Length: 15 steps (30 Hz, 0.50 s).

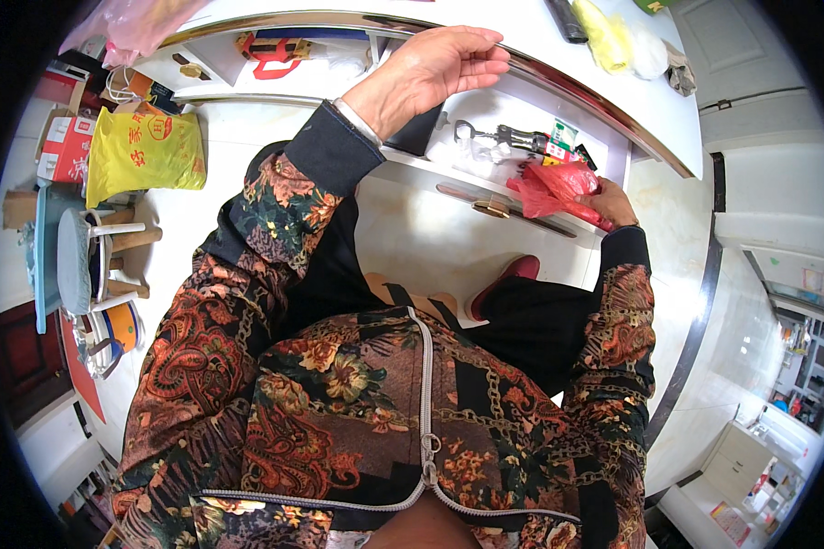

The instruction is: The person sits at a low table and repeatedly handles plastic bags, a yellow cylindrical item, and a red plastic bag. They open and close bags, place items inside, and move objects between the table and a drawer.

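Observation:
My left hand (446, 72) is over the front edge of the white tabletop, fingers loosely curled, with nothing visible in it. Pinched in my right hand (612, 204) is a crumpled red plastic bag (556, 189), which lies over the front right corner of the pulled-out drawer (460, 180). Inside that drawer are a metal winged corkscrew (501, 134), clear crumpled plastic (477, 159), a small green-and-white packet (564, 133) and a flat black item (417, 134), partly hidden under my left forearm.
A second open drawer (206, 90) on the left holds a red-strapped item (275, 58). On the tabletop (522, 34) are yellow and white plastic rolls (608, 41). A full yellow plastic bag (147, 154) and a stool (75, 261) are on the floor at left.

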Motion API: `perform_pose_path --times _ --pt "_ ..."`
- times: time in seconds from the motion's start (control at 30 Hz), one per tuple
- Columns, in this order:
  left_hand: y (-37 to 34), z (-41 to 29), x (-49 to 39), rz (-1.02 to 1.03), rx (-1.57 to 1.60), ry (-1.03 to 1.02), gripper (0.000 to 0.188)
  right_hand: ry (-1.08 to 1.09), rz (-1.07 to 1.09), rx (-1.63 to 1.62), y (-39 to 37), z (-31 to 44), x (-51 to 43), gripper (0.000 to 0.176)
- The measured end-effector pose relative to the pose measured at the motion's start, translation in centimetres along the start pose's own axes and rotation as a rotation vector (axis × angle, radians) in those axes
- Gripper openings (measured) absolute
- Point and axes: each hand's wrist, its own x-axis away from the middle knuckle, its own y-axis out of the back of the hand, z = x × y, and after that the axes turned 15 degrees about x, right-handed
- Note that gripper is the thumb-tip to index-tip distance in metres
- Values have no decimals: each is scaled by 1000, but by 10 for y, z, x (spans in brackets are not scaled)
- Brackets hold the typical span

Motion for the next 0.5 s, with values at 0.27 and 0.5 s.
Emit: perform_pose_path --times 0.27,0.5 --pt "-6 4 2 19 -35 21 26 33 -98 -3 -15 15 -7 78" --pt "-6 10 1 13 -55 29 21 104 51 80 -7 40 -8 53"
